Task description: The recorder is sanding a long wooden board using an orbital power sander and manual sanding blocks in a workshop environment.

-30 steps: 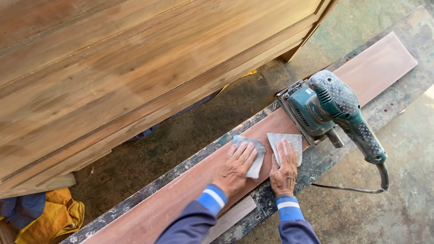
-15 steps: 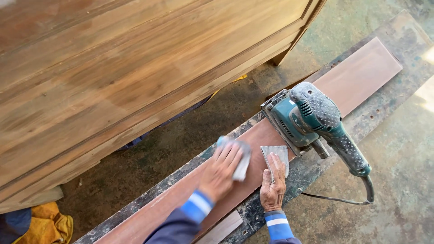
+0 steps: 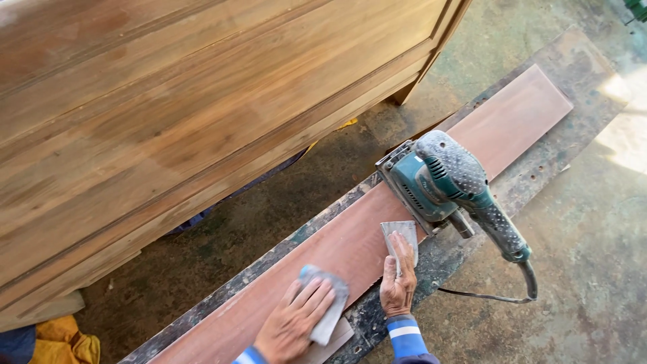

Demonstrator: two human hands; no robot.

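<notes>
A long reddish wooden plank [image 3: 499, 125] lies diagonally on a stained grey board [image 3: 573, 61]. My left hand [image 3: 293, 323] presses a folded grey sheet of sandpaper [image 3: 330, 307] flat onto the plank near its lower end. My right hand [image 3: 399, 280] rests on a second grey sandpaper sheet [image 3: 401, 236] at the plank's near edge. Just beyond that sheet a teal electric sander [image 3: 441, 178] with a speckled grey handle sits on the plank, untouched by either hand. Its black cord [image 3: 485, 295] trails on the floor.
A large wooden panelled cabinet [image 3: 202, 114] fills the upper left. The concrete floor [image 3: 586, 269] is dusty and stained. A yellow cloth [image 3: 64, 340] and a blue one lie at the lower left corner.
My left hand has slid the folded sandpaper down the plank, away from the sander. My right hand stays on its sheet. The view has shifted a little.
</notes>
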